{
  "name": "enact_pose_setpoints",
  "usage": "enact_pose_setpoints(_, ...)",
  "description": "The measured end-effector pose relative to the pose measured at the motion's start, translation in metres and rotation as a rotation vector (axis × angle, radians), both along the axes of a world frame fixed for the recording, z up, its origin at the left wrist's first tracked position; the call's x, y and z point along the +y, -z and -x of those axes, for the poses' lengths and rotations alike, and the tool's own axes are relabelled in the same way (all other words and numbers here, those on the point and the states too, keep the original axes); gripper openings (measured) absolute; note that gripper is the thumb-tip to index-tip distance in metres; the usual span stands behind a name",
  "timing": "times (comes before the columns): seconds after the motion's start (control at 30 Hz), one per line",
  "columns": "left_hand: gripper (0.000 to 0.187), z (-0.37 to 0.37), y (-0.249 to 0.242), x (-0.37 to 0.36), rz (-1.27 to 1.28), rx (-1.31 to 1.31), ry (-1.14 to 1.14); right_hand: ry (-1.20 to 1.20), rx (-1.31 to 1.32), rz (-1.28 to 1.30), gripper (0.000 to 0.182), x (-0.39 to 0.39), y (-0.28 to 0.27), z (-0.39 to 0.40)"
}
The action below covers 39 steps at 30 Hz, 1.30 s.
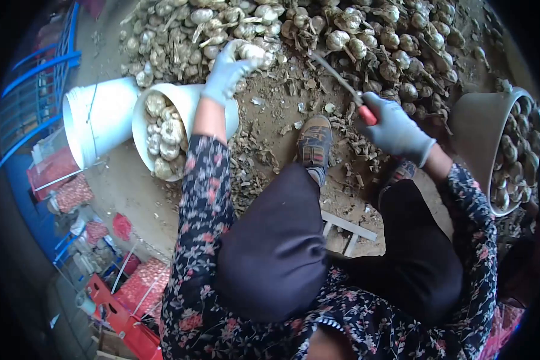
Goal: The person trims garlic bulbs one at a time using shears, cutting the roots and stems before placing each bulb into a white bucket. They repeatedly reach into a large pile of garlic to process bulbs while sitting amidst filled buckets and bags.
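My left hand (225, 75), in a pale grey glove, reaches to the near edge of a pile of whitish garlic (192, 30). Its fingers curve round a garlic bulb (254, 53), partly hidden by the glove. My right hand (396, 129), gloved the same way, is closed on the red handle of a knife (367, 114). The long thin blade points up and left, toward the garlic, apart from my left hand. Beyond it lies a second, browner heap of garlic (390, 39) with stalks on.
A tipped white bucket (139, 135) holding garlic bulbs lies under my left forearm, beside another white bucket (96, 120). At right, a pale tub (474, 129) contains more garlic. Dry peelings (252, 159) litter the ground around my shoe (314, 141). Filled red net bags (141, 285) sit lower left.
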<state>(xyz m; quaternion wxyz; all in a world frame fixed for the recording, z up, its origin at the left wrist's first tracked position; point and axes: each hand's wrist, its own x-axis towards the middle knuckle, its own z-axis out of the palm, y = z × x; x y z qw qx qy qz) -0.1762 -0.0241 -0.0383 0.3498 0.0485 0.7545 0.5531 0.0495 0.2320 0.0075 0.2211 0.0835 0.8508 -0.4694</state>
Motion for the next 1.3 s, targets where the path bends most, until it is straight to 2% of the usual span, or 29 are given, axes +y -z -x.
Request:
enact_pose_setpoints(0.03,0.063,-0.012,-0.01,0.004,-0.106,0.04,0.075,0.02,0.111,-0.042,0.025,-0.007,0.013,-0.004)
enact_pose_setpoints(0.07,0.063,-0.025,-0.022,0.008,-0.083,0.037,0.093,0.04,0.218,-0.088,0.025,-0.014,0.022,-0.008)
enact_pose_setpoints(0.17,0.062,-0.05,-0.052,0.029,-0.17,0.036,0.164,0.066,0.267,-0.238,0.029,-0.025,0.02,-0.008)
enact_pose_setpoints(0.23,0.064,-0.067,-0.061,0.038,-0.191,0.212,0.202,0.022,0.307,-0.4,0.035,-0.029,0.013,-0.01)
enact_pose_setpoints(0.33,0.066,-0.087,-0.078,0.048,-0.166,0.181,0.175,-0.001,0.307,-0.523,0.039,-0.022,-0.003,-0.016)
enact_pose_setpoints(0.37,0.062,-0.098,-0.08,0.053,-0.177,0.185,0.099,-0.001,0.325,-0.555,0.041,-0.02,-0.008,-0.02)
enact_pose_setpoints(0.4,0.062,-0.101,-0.082,0.053,-0.174,0.184,0.11,0.01,0.322,-0.553,0.041,-0.019,-0.009,-0.025)
enact_pose_setpoints(0.47,0.057,-0.104,-0.08,0.063,-0.049,0.345,0.237,0.017,0.276,-0.503,0.043,-0.014,-0.009,-0.034)
enact_pose_setpoints(0.53,0.059,-0.105,-0.063,0.073,-0.081,0.429,0.219,-0.011,0.143,-0.45,0.047,-0.009,-0.006,-0.038)
enact_pose_setpoints(0.6,0.064,-0.104,-0.053,0.078,0.075,0.716,0.406,-0.024,0.083,-0.387,0.049,-0.003,-0.004,-0.042)
enact_pose_setpoints(0.73,0.063,-0.121,-0.034,0.096,0.046,0.604,0.315,0.003,0.099,-0.35,0.05,0.006,0.007,-0.047)
enact_pose_setpoints(0.8,0.062,-0.126,-0.028,0.105,0.046,0.6,0.258,-0.044,0.046,-0.472,0.048,0.011,0.009,-0.045)
enact_pose_setpoints(0.83,0.062,-0.127,-0.03,0.109,0.115,0.7,0.283,-0.03,0.021,-0.482,0.045,0.014,0.013,-0.044)
enact_pose_setpoints(0.97,0.061,-0.119,-0.02,0.109,0.024,0.551,0.35,-0.052,0.072,-0.553,0.04,0.025,0.02,-0.052)
enact_pose_setpoints(1.07,0.06,-0.121,-0.028,0.109,0.066,0.594,0.444,-0.09,0.046,-0.575,0.038,0.027,0.021,-0.058)
enact_pose_setpoints(1.2,0.055,-0.121,-0.028,0.113,0.097,0.644,0.466,-0.032,0.016,-0.443,0.037,0.026,0.03,-0.061)
enact_pose_setpoints(1.23,0.054,-0.12,-0.016,0.11,-0.018,0.429,0.378,-0.038,0.018,-0.447,0.037,0.026,0.035,-0.062)
enact_pose_setpoints(1.3,0.053,-0.123,-0.015,0.11,-0.046,0.435,0.322,0.099,0.071,-0.323,0.032,0.027,0.049,-0.067)
